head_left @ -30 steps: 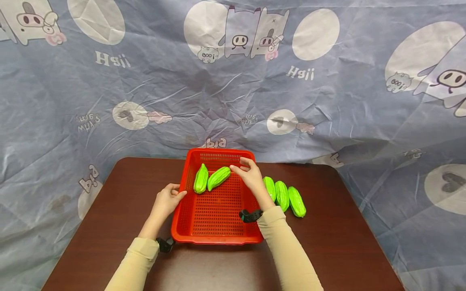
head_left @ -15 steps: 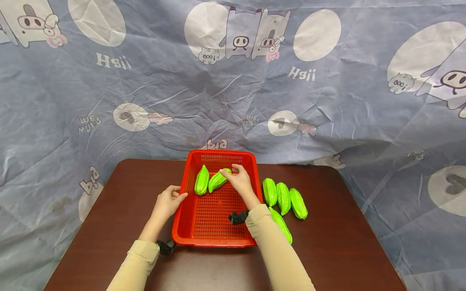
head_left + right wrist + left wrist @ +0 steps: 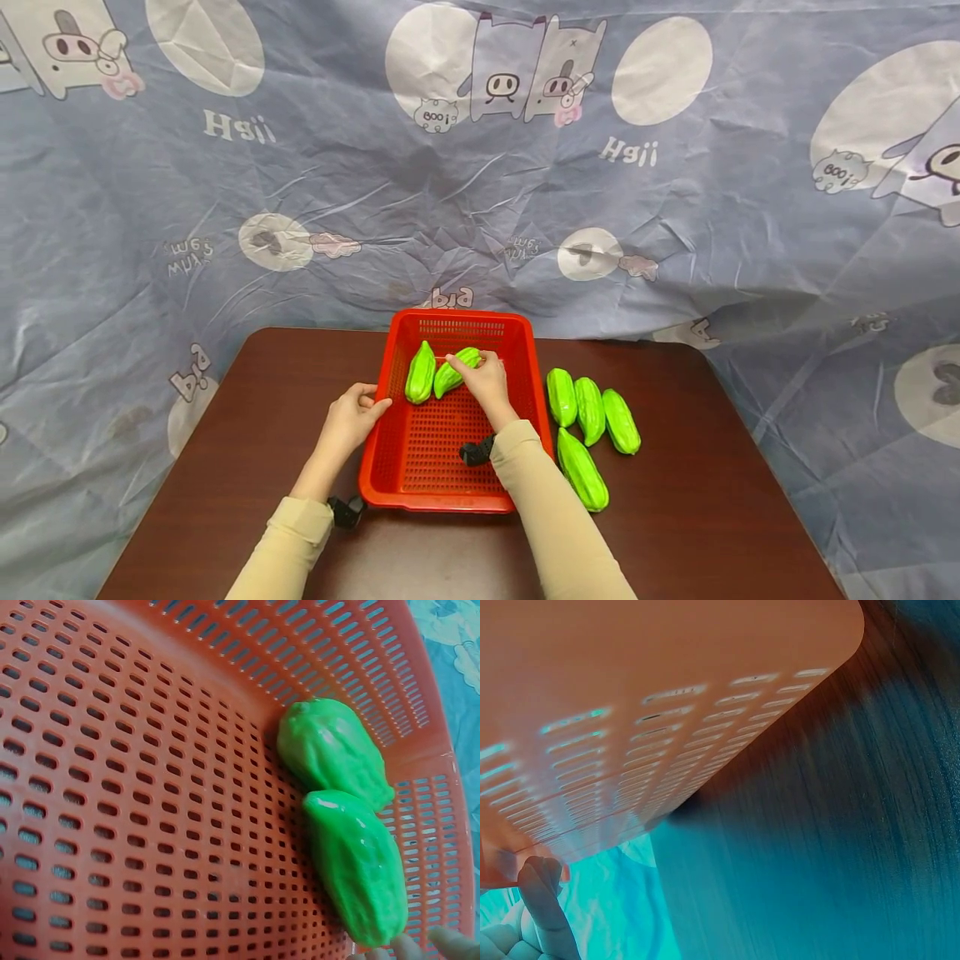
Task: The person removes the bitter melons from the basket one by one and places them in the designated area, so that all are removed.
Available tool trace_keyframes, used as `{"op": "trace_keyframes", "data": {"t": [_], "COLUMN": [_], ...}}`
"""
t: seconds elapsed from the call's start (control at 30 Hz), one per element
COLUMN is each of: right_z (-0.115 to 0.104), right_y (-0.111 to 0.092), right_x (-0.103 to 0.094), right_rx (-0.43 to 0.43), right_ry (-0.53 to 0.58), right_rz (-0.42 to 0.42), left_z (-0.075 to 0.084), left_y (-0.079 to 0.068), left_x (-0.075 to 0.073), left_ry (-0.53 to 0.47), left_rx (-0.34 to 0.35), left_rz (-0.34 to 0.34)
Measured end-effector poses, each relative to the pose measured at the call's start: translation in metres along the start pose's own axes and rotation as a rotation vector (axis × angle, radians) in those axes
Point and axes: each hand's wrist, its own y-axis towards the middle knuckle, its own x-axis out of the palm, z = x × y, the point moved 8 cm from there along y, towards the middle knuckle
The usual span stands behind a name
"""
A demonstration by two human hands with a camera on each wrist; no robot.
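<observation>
A red plastic basket (image 3: 459, 492) with slotted walls stands on the table. My left hand (image 3: 352, 423) pinches its left rim, thumb over the top and a finger (image 3: 541, 889) under the edge in the left wrist view. Two green bitter melons lie inside toward the back: one on the left (image 3: 421, 372), and a slanted one (image 3: 447, 382) beside it. My right hand (image 3: 486, 386) reaches over the slanted melon, thumb and fingers spread around its upper end. In the right wrist view its fingertips (image 3: 405, 946) show right at that melon's lower end.
Several more bitter melons lie on the table right of the basket: three in a row (image 3: 590, 410) and one nearer (image 3: 582, 471), close to the right sleeve. The brown table (image 3: 697, 483) backs onto a blue-grey printed cloth (image 3: 420, 208).
My right hand has moved left and down from the basket's right side to the slanted bitter melon. The left hand stays on the rim; the melons have not moved.
</observation>
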Motion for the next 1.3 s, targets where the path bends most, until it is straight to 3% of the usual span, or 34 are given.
{"op": "trace_keyframes", "data": {"t": [0.37,0.6,0.93,1.17,1.3], "right_z": [0.002,0.007,0.008,0.004,0.008], "right_y": [0.001,0.001,0.006,0.009,0.008], "right_x": [0.007,0.016,0.029,0.032,0.034], "right_rx": [0.038,0.080,0.063,-0.004,0.007], "right_ry": [-0.051,-0.100,-0.161,-0.211,-0.221], "right_rz": [0.096,0.065,-0.066,-0.058,-0.044], "left_z": [-0.003,-0.002,-0.004,-0.003,-0.003], "left_y": [0.003,0.003,0.003,0.002,0.001], "left_x": [0.003,0.002,0.001,-0.001,0.001], "left_ry": [-0.023,0.002,-0.008,-0.009,-0.017], "left_rx": [-0.003,0.011,0.006,0.007,0.005], "left_rz": [0.007,0.022,0.019,0.023,0.018]}}
